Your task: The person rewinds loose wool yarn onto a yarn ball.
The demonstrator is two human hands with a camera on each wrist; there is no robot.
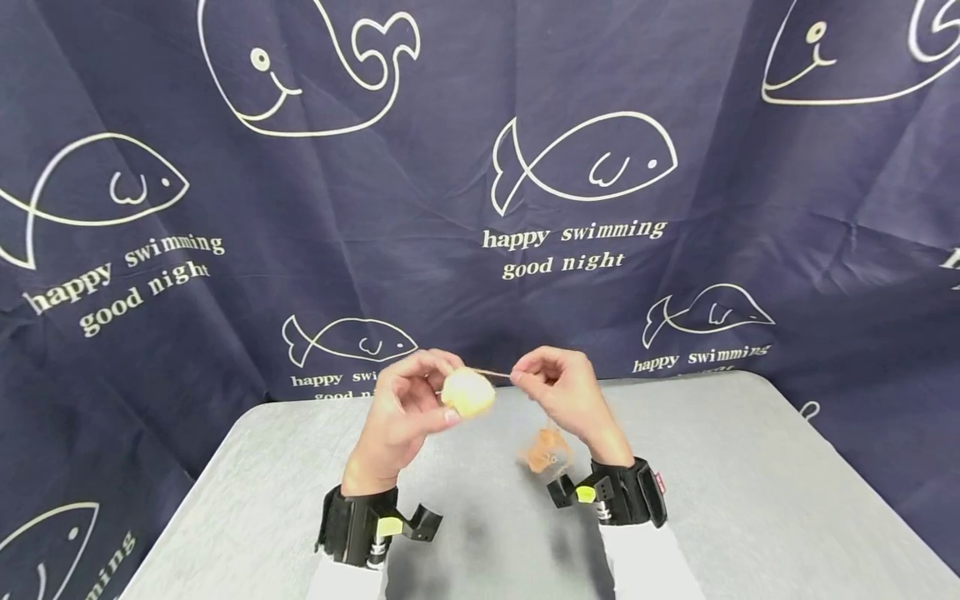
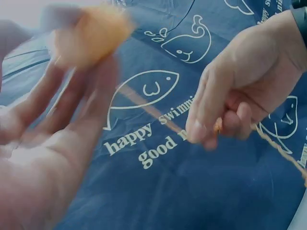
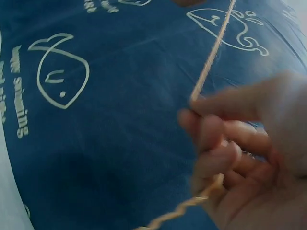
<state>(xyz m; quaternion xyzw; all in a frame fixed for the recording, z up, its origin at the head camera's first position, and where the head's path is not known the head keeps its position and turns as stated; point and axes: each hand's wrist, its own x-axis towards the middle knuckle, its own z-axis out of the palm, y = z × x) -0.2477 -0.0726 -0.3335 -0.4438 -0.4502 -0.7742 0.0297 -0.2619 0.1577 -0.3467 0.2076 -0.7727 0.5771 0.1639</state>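
A pale yellow ball of yarn (image 1: 468,392) sits between the thumb and fingers of my left hand (image 1: 408,404), raised above the table. In the left wrist view the same ball looks orange and blurred. From it a taut strand (image 3: 211,64) of yarn runs across to my right hand (image 1: 558,387), whose thumb and forefinger pinch it. The right hand's other fingers are curled, and a kinked length of yarn (image 2: 283,149) trails out behind them. A loose orange tangle (image 1: 547,451), blurred, shows below the right hand; whether it hangs or lies on the table I cannot tell.
The grey table (image 1: 750,475) spreads beneath both hands. Behind its far edge hangs a dark blue cloth (image 1: 450,200) printed with white fish, whales and words. Each wrist wears a black strap (image 1: 360,527) with a small mount. A thin white loop (image 1: 809,410) shows at the table's right edge.
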